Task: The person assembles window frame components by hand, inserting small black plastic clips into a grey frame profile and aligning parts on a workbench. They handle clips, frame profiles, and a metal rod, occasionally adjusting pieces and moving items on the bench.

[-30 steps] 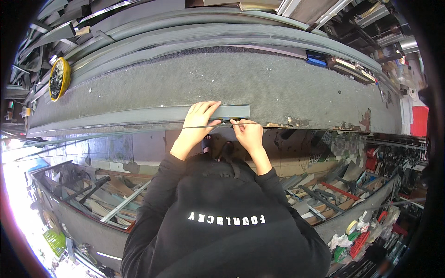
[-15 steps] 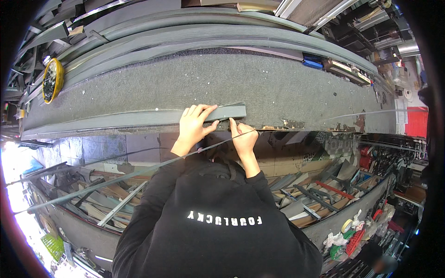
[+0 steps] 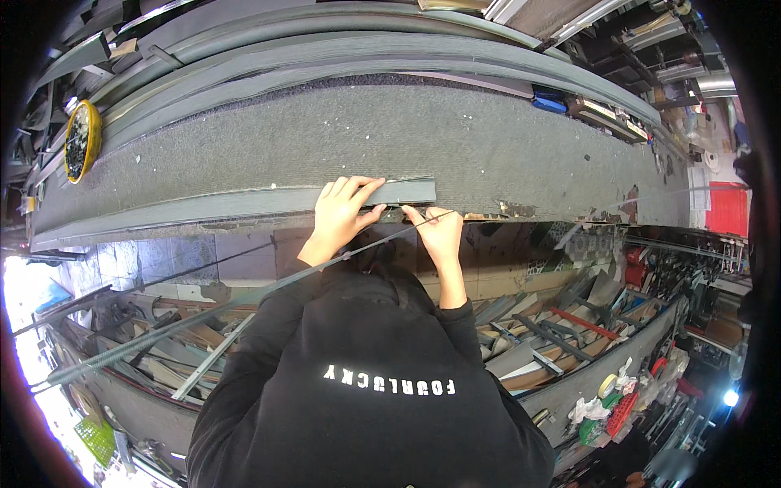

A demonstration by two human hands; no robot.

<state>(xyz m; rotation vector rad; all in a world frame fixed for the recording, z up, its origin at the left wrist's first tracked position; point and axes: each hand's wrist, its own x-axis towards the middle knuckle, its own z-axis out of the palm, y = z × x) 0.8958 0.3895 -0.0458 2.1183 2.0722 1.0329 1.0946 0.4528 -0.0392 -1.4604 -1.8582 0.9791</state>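
A long grey metal profile (image 3: 203, 207) lies along the near edge of a bench topped with grey carpet (image 3: 504, 146). My left hand (image 3: 338, 215) grips it near its right end, fingers laid over the top and thumb under the edge. My right hand (image 3: 439, 232) is just beside it, at the bench edge, pinching one end of a thin dark strip (image 3: 203, 313). The strip runs from that hand down and to the left, past my black sleeve, well clear of the bench.
Several long grey profiles (image 3: 325, 41) are stacked along the far side of the bench. A round yellow object (image 3: 81, 138) sits at its left end, a blue item (image 3: 549, 102) at the far right. A red box (image 3: 728, 207) stands to the right. Racks of metal offcuts (image 3: 553, 325) fill the space under the bench.
The thin strip lay along the profile a second ago; its free end has swung down and left, away from the bench. Both hands stayed at the profile's right end.
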